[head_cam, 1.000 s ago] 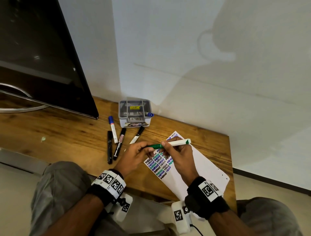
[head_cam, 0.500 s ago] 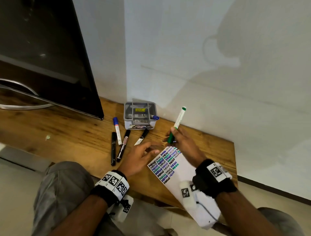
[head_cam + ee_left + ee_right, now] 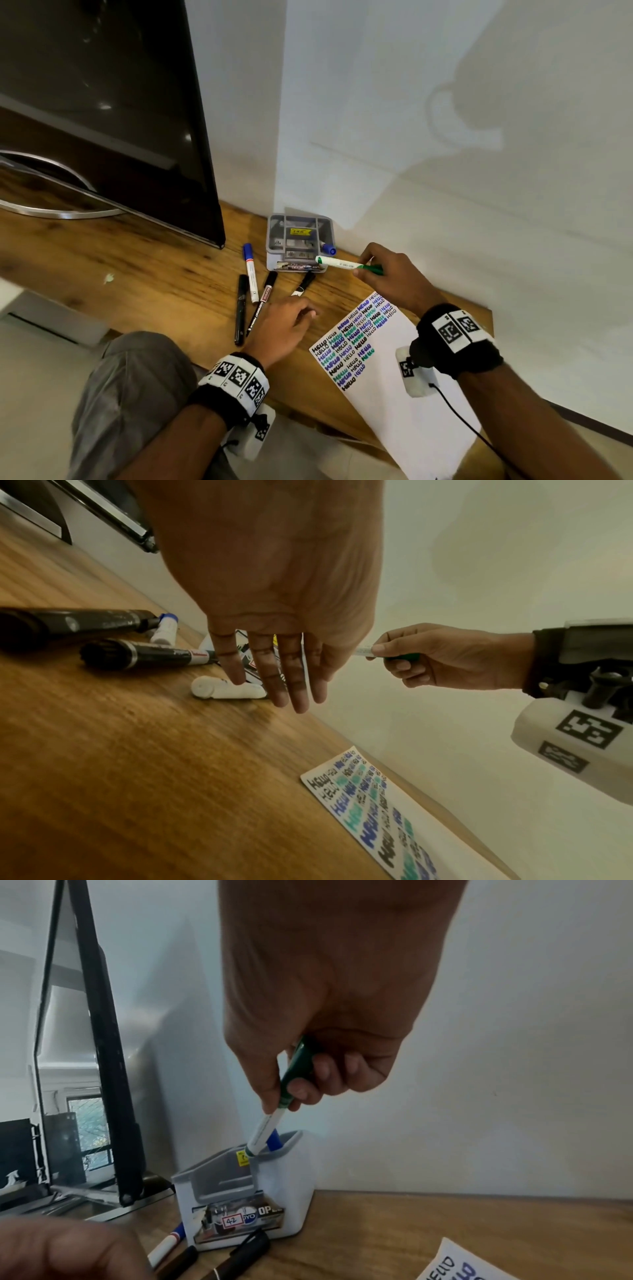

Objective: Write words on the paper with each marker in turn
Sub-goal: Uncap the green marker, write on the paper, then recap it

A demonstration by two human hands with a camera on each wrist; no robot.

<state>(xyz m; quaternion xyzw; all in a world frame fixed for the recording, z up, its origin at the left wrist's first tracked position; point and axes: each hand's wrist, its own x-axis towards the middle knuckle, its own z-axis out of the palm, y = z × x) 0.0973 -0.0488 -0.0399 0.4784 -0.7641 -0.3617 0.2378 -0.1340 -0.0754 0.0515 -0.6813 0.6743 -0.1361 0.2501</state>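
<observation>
Black markers (image 3: 241, 308) lie beside the grey organiser (image 3: 298, 242), near the paper (image 3: 404, 404).

Markers (image 3: 251, 298) crowd holder (image 3: 298, 241); right side bare.

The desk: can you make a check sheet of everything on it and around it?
Surface: brown wooden desk, a pale speck on its left part.
Job's things: white paper sheet with rows of HELLO; capped green-and-white marker held over the grey plastic organiser box, which holds a blue-capped marker.
Clutter: four markers lying left of the paper, one blue-capped, three black.
Hands: right hand grips the green marker; left hand open, fingers straight, above the desk.
Cables: thin black cable from the right wrist camera.
Surroundings: dark screen, white wall.
</observation>
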